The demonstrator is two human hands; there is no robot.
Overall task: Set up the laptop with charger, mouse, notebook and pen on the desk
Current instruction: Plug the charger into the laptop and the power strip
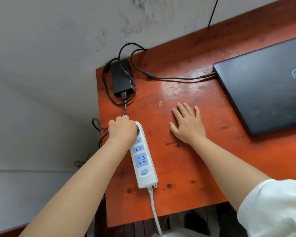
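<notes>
Right now left hand (122, 130) fingers grip the charger plug (137, 130) at the power strip (143, 161) far end, strip running lengthwise toward the person; right hand (188, 125) lies flat, fingers spread, on desk (186, 168).

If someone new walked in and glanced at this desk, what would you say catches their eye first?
Probably the left hand gripping a plug at the top end of the white power strip, near the left edge of the orange desk. Next, the closed black laptop at the right, its cable running to the charger at the far left corner. The right hand rests flat between them.
</notes>
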